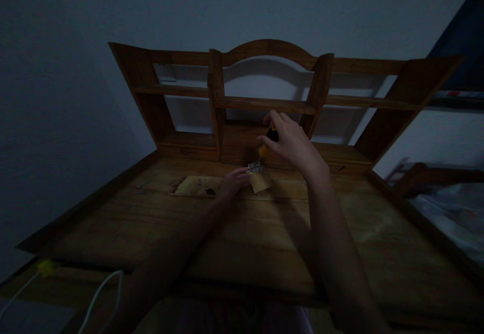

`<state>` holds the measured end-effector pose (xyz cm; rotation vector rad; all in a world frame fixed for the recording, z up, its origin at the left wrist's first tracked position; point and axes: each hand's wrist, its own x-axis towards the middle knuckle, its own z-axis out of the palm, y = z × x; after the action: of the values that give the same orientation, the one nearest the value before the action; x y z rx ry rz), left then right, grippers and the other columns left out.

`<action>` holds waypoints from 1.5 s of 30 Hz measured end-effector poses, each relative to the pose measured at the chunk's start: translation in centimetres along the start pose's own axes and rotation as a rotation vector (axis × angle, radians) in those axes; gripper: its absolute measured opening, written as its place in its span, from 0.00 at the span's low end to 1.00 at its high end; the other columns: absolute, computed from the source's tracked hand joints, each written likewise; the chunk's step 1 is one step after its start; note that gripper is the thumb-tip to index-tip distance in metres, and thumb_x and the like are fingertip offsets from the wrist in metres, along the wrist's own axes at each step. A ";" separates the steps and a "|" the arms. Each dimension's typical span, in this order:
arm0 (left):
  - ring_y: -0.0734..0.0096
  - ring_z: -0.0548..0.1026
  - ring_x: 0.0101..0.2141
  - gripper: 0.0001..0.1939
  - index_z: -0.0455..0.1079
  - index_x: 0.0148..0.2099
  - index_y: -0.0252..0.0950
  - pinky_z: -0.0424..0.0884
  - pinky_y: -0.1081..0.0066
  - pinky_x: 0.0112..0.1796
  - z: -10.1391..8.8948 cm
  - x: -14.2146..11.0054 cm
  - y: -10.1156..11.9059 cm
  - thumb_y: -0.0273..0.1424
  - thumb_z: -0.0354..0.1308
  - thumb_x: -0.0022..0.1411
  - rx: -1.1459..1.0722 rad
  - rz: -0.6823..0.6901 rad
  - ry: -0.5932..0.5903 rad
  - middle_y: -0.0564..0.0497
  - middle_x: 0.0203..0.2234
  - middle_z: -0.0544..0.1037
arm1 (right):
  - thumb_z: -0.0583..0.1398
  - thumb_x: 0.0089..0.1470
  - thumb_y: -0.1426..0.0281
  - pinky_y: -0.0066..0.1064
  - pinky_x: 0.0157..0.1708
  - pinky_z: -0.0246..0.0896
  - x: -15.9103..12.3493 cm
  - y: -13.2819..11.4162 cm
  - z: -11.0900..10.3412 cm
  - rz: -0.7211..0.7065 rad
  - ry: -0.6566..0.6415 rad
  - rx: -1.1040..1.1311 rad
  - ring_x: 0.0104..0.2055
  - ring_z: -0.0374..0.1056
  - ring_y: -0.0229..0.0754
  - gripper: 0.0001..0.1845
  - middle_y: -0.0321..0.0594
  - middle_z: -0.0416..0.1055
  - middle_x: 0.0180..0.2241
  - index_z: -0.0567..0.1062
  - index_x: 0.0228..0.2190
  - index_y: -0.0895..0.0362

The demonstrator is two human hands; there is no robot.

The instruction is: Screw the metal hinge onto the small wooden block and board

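My right hand (289,140) is closed around the black and yellow handle of a screwdriver (263,150), which points down toward a small metal hinge (254,167). The hinge lies at the upper edge of a small light wood piece (260,181) on the desk. My left hand (235,180) is at the left side of the hinge and wood piece, fingers pressed against them; its grip is partly hidden. Just left of that hand lies a longer pale strip (194,185) with a ragged edge and dark marks.
A wooden shelf unit (266,103) stands at the back of the wooden desk (234,233). Small thin metal pieces (141,187) lie at the left. A white cable (99,291) and a yellow object (46,268) are at the front left.
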<state>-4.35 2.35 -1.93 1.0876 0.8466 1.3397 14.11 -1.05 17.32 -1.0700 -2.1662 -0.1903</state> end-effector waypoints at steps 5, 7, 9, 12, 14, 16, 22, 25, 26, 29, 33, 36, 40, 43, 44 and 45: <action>0.59 0.80 0.42 0.27 0.75 0.51 0.34 0.73 0.58 0.49 -0.1 0.0 0.0 0.35 0.73 0.48 0.012 0.001 0.022 0.42 0.44 0.82 | 0.59 0.54 0.73 0.48 0.47 0.64 0.1 0.3 0.1 -0.039 -0.023 0.042 0.51 0.65 0.55 0.22 0.46 0.65 0.50 0.66 0.51 0.49; 0.59 0.80 0.43 0.27 0.75 0.52 0.34 0.73 0.58 0.49 -0.2 0.1 -0.2 0.35 0.72 0.49 0.009 0.002 0.031 0.42 0.44 0.82 | 0.59 0.53 0.73 0.48 0.47 0.64 0.1 0.2 0.1 -0.036 -0.022 0.043 0.52 0.65 0.55 0.23 0.46 0.65 0.51 0.65 0.51 0.49; 0.58 0.80 0.43 0.27 0.75 0.51 0.33 0.73 0.58 0.49 -0.3 0.2 -0.4 0.35 0.72 0.48 0.006 0.000 0.058 0.42 0.44 0.82 | 0.60 0.54 0.71 0.48 0.47 0.64 0.0 0.2 0.2 -0.024 -0.016 0.034 0.51 0.66 0.55 0.22 0.47 0.65 0.50 0.66 0.51 0.50; 0.59 0.80 0.43 0.27 0.75 0.52 0.34 0.73 0.59 0.48 -0.5 0.3 -0.6 0.35 0.72 0.49 0.009 0.003 0.068 0.42 0.45 0.81 | 0.60 0.57 0.68 0.50 0.47 0.64 0.0 0.4 0.2 -0.011 -0.015 0.008 0.50 0.67 0.56 0.18 0.46 0.67 0.48 0.66 0.49 0.50; 0.59 0.80 0.43 0.27 0.75 0.52 0.34 0.73 0.59 0.49 -0.7 0.4 -0.6 0.36 0.71 0.50 0.017 0.014 0.052 0.42 0.46 0.81 | 0.60 0.57 0.67 0.50 0.47 0.64 -0.1 0.7 0.2 -0.012 -0.022 -0.003 0.49 0.67 0.56 0.17 0.46 0.68 0.47 0.67 0.48 0.50; 0.60 0.80 0.42 0.27 0.75 0.52 0.34 0.74 0.59 0.49 -0.8 0.3 -0.6 0.36 0.71 0.51 0.020 0.021 0.054 0.42 0.45 0.81 | 0.60 0.56 0.69 0.50 0.47 0.64 -0.1 0.9 0.2 -0.019 -0.032 0.001 0.49 0.67 0.55 0.17 0.45 0.68 0.47 0.67 0.48 0.50; 0.61 0.80 0.42 0.27 0.74 0.53 0.33 0.74 0.60 0.49 -0.6 0.0 -0.3 0.34 0.71 0.52 0.009 0.004 0.065 0.42 0.45 0.81 | 0.59 0.51 0.75 0.47 0.49 0.65 0.0 0.7 0.4 -0.023 -0.031 0.064 0.51 0.66 0.53 0.24 0.45 0.66 0.49 0.66 0.50 0.49; 0.60 0.80 0.43 0.27 0.74 0.54 0.34 0.73 0.59 0.49 -0.4 -0.1 -0.1 0.35 0.70 0.52 0.017 0.013 0.048 0.42 0.46 0.81 | 0.58 0.53 0.75 0.48 0.52 0.63 0.1 0.3 0.4 -0.036 -0.021 0.089 0.54 0.66 0.53 0.26 0.46 0.66 0.51 0.64 0.53 0.50; 0.59 0.80 0.44 0.26 0.74 0.54 0.34 0.73 0.58 0.50 -0.4 -0.2 -0.1 0.35 0.70 0.52 0.020 0.016 0.041 0.42 0.46 0.81 | 0.59 0.53 0.75 0.48 0.53 0.63 0.2 0.2 0.4 -0.040 -0.016 0.094 0.54 0.65 0.53 0.27 0.47 0.66 0.52 0.63 0.55 0.50; 0.58 0.80 0.44 0.25 0.75 0.52 0.34 0.73 0.57 0.50 -0.2 -0.2 0.0 0.36 0.70 0.52 0.024 0.027 0.037 0.42 0.46 0.81 | 0.59 0.55 0.72 0.51 0.54 0.61 0.2 0.1 0.5 -0.042 0.004 0.103 0.57 0.64 0.55 0.29 0.49 0.66 0.54 0.61 0.57 0.51; 0.58 0.80 0.42 0.25 0.76 0.51 0.33 0.73 0.57 0.49 -0.1 -0.1 -0.1 0.35 0.71 0.50 0.020 0.013 0.050 0.42 0.44 0.82 | 0.59 0.59 0.67 0.53 0.52 0.62 0.1 0.3 0.8 -0.019 0.011 0.098 0.55 0.66 0.57 0.26 0.50 0.68 0.53 0.61 0.58 0.50; 0.58 0.80 0.42 0.26 0.76 0.51 0.34 0.74 0.58 0.48 -0.1 0.0 -0.2 0.36 0.71 0.50 0.013 0.007 0.032 0.42 0.44 0.82 | 0.57 0.62 0.63 0.50 0.49 0.63 0.1 0.3 1.0 -0.005 0.013 0.096 0.51 0.68 0.56 0.22 0.48 0.71 0.49 0.62 0.55 0.50; 0.59 0.80 0.42 0.25 0.76 0.50 0.35 0.74 0.58 0.48 -0.1 0.0 -0.1 0.35 0.72 0.50 0.022 -0.018 0.037 0.43 0.44 0.82 | 0.59 0.61 0.63 0.46 0.46 0.64 0.3 0.1 0.8 0.000 0.034 0.101 0.46 0.70 0.53 0.19 0.45 0.73 0.43 0.64 0.53 0.50; 0.59 0.80 0.41 0.23 0.77 0.48 0.35 0.74 0.58 0.47 0.1 0.0 0.1 0.35 0.72 0.49 0.047 -0.040 0.039 0.43 0.43 0.82 | 0.58 0.60 0.67 0.45 0.46 0.63 0.4 -0.1 0.6 -0.005 0.041 0.101 0.45 0.69 0.51 0.19 0.43 0.72 0.42 0.65 0.52 0.50; 0.59 0.80 0.41 0.23 0.77 0.48 0.34 0.74 0.58 0.47 0.1 -0.1 0.2 0.35 0.72 0.49 0.053 -0.047 0.032 0.43 0.43 0.82 | 0.57 0.59 0.68 0.45 0.47 0.63 0.4 -0.1 0.5 -0.005 0.042 0.097 0.45 0.69 0.51 0.19 0.43 0.72 0.43 0.65 0.52 0.50; 0.59 0.80 0.41 0.23 0.78 0.48 0.34 0.74 0.58 0.47 0.1 -0.1 0.2 0.35 0.72 0.49 0.058 -0.055 0.023 0.43 0.43 0.82 | 0.57 0.58 0.68 0.46 0.47 0.63 0.4 -0.2 0.5 -0.003 0.041 0.093 0.45 0.69 0.51 0.20 0.43 0.71 0.44 0.64 0.52 0.50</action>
<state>-4.31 2.21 -1.69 1.0877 0.9308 1.2913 13.58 -0.75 17.23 -1.0019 -2.1188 -0.1110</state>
